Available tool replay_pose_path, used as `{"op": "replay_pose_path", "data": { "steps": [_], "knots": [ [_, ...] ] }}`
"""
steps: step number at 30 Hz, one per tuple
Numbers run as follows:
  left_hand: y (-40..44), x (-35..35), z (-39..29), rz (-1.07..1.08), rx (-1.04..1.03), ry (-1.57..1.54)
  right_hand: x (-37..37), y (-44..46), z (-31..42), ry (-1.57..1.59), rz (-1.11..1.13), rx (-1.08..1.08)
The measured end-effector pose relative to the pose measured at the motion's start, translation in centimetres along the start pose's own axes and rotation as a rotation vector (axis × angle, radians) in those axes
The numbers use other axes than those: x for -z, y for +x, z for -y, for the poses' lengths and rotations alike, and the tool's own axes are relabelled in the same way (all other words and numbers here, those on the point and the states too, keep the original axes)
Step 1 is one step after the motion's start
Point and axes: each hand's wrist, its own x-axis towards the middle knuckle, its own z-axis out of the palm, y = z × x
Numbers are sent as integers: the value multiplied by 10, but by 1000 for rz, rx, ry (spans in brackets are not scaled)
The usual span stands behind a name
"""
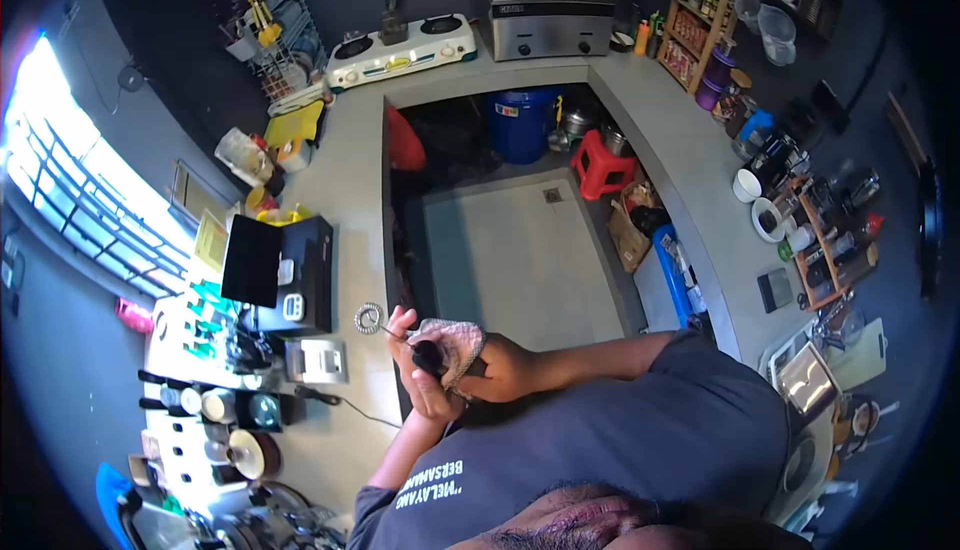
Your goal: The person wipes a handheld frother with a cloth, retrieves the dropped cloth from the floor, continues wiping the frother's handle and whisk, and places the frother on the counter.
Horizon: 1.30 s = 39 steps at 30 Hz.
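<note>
A handheld milk frother with a black handle [429,356] and a coiled wire whisk head [369,318] is held in front of my chest, its whisk pointing to the left. My left hand [425,385] is closed around the frother's handle, a finger reaching along toward its thin shaft. My right hand [503,367] grips a pinkish-white checked cloth [456,342], bunched against the handle and my left hand. Part of the handle is hidden by the cloth and fingers.
Grey counter [362,200] runs around three sides. At left are a black cash drawer [305,275] and a small scale [316,361]. A white gas stove [402,53] and a fryer [552,28] stand ahead. Bowls and bottles line the right, with a red stool [603,163] below.
</note>
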Motion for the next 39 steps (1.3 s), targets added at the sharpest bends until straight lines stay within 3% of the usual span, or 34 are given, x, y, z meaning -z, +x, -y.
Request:
{"op": "replay_pose_path", "data": {
  "steps": [1, 6, 8, 12, 13, 17, 20, 21, 23, 25, 28, 29, 30, 31, 33, 34, 35, 36, 38, 39],
  "knots": [
    [2, 6, 5, 7, 11, -16, -5, 10, 1, -57, -47, 103],
    [18, 26, 19, -91, 139, -220, -13, 34, -23, -95, 57, -62],
    [33, 30, 28, -149, 65, -288, -15, 39, -28, -102, 24, -158],
    [52, 35, 36, 10, 138, -523, -4, 41, -28, -87, 154, -385],
    [54, 31, 38, 46, 181, -587, -5, 39, -32, -29, 63, -269],
    [49, -3, 43, 54, 245, -703, 10, 30, -42, 21, 113, -224],
    [52, -20, 57, 69, 145, -634, 23, 17, -46, 102, -54, -154],
    [55, -17, 72, 168, 128, -628, 31, 15, -39, 96, -46, -210],
    [77, -33, 54, 165, 193, -523, 55, 9, -20, 88, -35, -326],
    [93, -54, 59, 248, 200, -450, 78, -1, -23, 102, -94, -275],
    [92, -113, 61, 286, 280, -594, 123, -19, -10, 32, -186, -232],
    [94, -140, 59, 313, 201, -681, 138, -27, -7, 23, -240, -207],
    [102, -165, 51, 352, 2, -564, 155, -36, -5, 13, -289, -182],
    [100, -187, 48, 445, -2, -525, 177, -49, -2, -126, -255, -289],
    [102, -230, 34, 647, 78, -453, 217, -70, 4, -288, -284, -249],
    [104, -252, 29, 647, 116, -430, 236, -79, 9, -369, -300, -231],
    [111, -272, 34, 602, 37, -391, 246, -86, 12, -262, -418, -57],
    [121, -291, 40, 559, -39, -351, 259, -98, 7, -280, -434, -93],
    [140, -327, 36, 454, 107, -442, 282, -125, -6, -311, -469, -167],
    [152, -344, 22, 404, 115, -478, 290, -133, -1, -142, -520, -230]
  ]
}}
